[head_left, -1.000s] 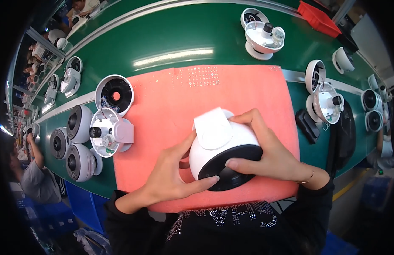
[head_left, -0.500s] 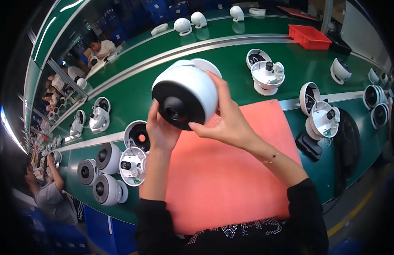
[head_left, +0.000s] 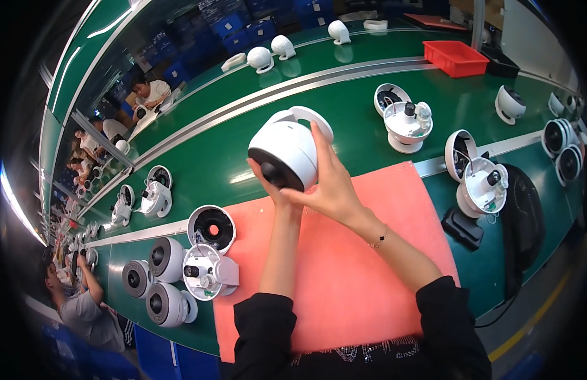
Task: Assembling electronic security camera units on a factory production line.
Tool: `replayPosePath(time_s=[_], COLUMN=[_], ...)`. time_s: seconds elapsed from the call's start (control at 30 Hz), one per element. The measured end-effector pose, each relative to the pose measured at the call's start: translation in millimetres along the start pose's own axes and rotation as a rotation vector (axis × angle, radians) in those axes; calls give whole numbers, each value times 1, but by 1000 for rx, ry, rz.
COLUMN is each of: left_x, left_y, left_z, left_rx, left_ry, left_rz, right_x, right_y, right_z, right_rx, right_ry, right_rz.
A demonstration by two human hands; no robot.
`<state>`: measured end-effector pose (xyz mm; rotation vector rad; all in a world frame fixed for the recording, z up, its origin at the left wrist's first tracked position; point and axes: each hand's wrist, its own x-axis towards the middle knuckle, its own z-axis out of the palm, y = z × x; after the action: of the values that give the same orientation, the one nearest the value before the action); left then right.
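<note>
Both your hands, left hand (head_left: 272,183) and right hand (head_left: 331,183), clasp the white dome camera (head_left: 284,152) mid-frame; smooth, rigid, likely slippery shell, so cradle underneath.

A red tray (head_left: 455,58) is sitting at the far side of the green table (head_left: 211,164). An open white housing (head_left: 407,125) is standing beyond the pink mat (head_left: 344,278), and round white shells (head_left: 155,278) are lying at its left.

Both hands (head_left: 325,187) hold white dome camera (head_left: 284,154) above pink mat (head_left: 350,272).
</note>
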<state>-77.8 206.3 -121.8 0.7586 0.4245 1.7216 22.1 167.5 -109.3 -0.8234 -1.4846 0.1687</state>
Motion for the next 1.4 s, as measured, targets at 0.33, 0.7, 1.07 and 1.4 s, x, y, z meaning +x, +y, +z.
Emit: replayPosePath(time_s=[0.33,0.7,1.07,1.4], left_x=[1,14,8,3], left_y=[2,-2,36,36], left_z=[-4,-32,-27,-6], left_rx=[26,282,454,492], left_ry=[-9,-128,-336,-264], left_rz=[75,286,100,23], right_x=[8,17,19,20], right_y=[2,-4,-11,15], right_z=[-9,-31,-38,-37], right_rx=[275,295,228,796], right_ry=[-144,-169,-267,-288], right_rz=[89,226,140,595])
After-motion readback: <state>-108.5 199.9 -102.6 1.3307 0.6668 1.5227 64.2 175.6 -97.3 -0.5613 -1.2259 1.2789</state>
